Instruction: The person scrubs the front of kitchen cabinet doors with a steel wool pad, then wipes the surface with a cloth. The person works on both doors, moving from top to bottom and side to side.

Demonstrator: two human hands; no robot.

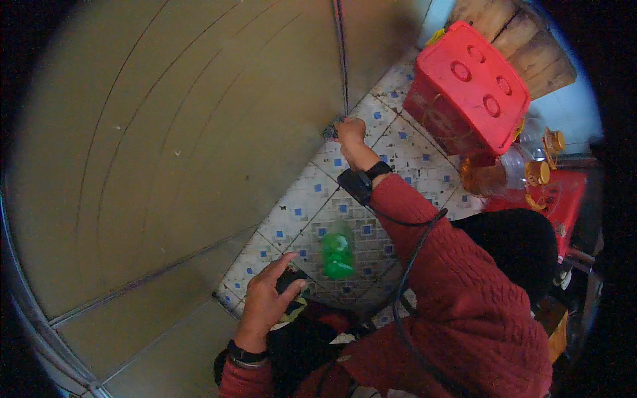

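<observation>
My right hand [351, 130] is closed around a dark, mesh-like scouring pad [330, 131], pressed where the patterned tiles [318, 171] meet a broad brownish panel [199, 124]. The fingers cover part of the pad. Lower in view, my left hand [268, 293] is raised with thumb and fingers apart and holds nothing. A dark shoe, partly hidden, shows behind its fingers. Between my arms, a translucent green plastic object [338, 256], perhaps a bottle, appears over the tiles; its outline is blurred.
At the upper right is a red lidded plastic box [463, 89] beside a wooden board [527, 54]. Large clear bottles with orange caps [537, 173] stand below it, near a red item [567, 204]. A black cable [405, 278] hangs from my right wrist device.
</observation>
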